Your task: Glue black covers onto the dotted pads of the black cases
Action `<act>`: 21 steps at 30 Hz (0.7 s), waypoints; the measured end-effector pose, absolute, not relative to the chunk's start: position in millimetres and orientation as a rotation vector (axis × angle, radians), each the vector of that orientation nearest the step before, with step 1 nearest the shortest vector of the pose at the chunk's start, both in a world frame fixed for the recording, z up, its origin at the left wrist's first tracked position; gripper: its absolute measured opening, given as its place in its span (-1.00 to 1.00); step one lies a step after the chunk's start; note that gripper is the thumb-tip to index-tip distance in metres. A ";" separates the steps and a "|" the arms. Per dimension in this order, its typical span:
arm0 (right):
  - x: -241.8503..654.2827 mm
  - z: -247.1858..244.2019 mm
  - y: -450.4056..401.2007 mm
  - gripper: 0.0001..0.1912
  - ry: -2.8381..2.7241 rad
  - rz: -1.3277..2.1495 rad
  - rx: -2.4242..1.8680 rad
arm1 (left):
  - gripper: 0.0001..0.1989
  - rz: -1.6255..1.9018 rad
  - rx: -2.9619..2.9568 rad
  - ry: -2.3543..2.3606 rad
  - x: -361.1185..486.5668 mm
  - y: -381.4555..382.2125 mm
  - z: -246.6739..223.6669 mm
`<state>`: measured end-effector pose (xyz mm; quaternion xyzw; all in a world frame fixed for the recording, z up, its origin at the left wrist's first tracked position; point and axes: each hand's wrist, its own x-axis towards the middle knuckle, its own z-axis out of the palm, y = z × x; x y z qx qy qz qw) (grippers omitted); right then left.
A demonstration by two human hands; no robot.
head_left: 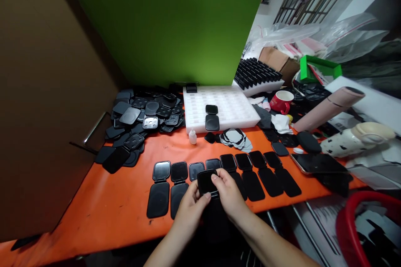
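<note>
Both of my hands hold one black hinged case over the front edge of the orange table. My left hand grips its left side, thumb near the hinge. My right hand has its thumb on the upper panel's right part. The lower flap hangs dark below and is hard to make out. Behind and beside my hands lies a row of opened black cases, some partly hidden by my hands. Another opened case leans on the front of a white foam tray.
A heap of black pieces lies at the back left. A small white bottle and grey cut sheets sit mid-table. To the right are a phone, red mug, flasks and a red bin. A green board stands behind.
</note>
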<state>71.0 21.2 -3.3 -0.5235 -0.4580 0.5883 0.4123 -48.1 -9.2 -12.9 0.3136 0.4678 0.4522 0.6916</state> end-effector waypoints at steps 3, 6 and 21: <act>70.5 -2.3 18.6 -0.75 -1.267 1.492 -1.330 | -0.61 1.038 0.766 1.137 -49.6 -9.2 -8.9; 73.4 -1.8 11.5 -0.74 -1.410 1.589 -1.333 | -0.60 1.079 0.811 1.246 -68.8 -8.2 -2.1; 80.1 10.4 -2.4 -0.88 -2.069 1.151 -1.370 | -0.56 1.041 0.632 1.861 -215.1 0.9 4.8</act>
